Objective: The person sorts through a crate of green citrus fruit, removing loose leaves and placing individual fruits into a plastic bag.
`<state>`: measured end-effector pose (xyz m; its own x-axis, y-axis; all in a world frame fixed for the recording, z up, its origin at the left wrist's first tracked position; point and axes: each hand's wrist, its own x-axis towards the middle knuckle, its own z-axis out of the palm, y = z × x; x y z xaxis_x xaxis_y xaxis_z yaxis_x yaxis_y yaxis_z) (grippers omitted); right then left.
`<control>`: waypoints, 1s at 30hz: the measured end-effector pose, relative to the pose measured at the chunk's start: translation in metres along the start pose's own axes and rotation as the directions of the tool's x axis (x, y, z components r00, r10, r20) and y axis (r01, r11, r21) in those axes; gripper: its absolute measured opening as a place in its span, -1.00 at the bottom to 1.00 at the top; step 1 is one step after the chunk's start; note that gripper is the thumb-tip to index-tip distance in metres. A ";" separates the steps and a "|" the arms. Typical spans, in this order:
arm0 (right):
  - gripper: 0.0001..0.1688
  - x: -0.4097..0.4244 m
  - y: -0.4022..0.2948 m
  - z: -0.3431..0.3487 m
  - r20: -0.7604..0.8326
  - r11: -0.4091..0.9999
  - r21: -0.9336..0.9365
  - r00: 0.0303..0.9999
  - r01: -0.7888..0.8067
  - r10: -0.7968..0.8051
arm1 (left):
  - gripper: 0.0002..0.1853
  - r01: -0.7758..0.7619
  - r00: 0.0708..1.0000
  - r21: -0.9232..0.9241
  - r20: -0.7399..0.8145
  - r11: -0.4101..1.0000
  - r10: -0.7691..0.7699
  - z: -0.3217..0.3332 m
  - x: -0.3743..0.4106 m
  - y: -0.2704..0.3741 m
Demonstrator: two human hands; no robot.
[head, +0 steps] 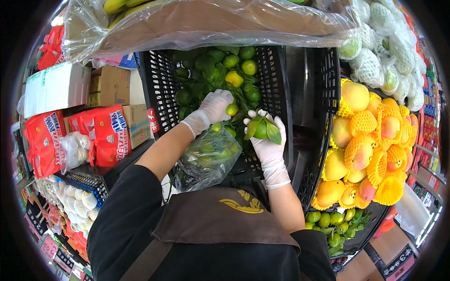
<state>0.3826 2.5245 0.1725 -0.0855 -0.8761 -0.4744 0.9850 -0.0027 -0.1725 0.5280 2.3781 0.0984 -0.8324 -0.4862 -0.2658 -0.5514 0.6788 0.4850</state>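
My left hand [215, 105], in a thin whitish glove, reaches into a black plastic crate [163, 87] with its fingers bent down. A yellow-green citrus fruit [232, 109] shows right beside its fingertips; whether they grip it is hidden. My right hand [269, 142], also gloved, is palm up near the crate's right wall and holds a green citrus fruit [261, 130] with leaves attached. Below my left wrist, a clear plastic bag [211, 158] contains several green fruits. More leafy green citrus fruits [231, 61] lie in the crate's far part.
A cardboard box [225, 24] lined with clear plastic overhangs the crate's far end, with bananas [116, 5] inside. Mangoes [334, 170] in yellow foam nets fill the right-hand crate. Red packages [110, 137] and cartons [56, 89] stand left. More green citrus [325, 219] lies lower right.
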 end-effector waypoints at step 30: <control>0.10 0.113 0.011 -0.058 -0.345 -0.455 -0.846 0.936 -0.278 0.070 | 0.02 0.094 0.992 -0.013 0.081 0.995 -0.093 -0.108 -0.152 0.062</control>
<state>0.3753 2.4537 0.0669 -0.0632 -0.6540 -0.7539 -0.5515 0.6524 -0.5198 0.6264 2.4347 0.2595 -0.7794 -0.5012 -0.3759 -0.6265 0.6230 0.4683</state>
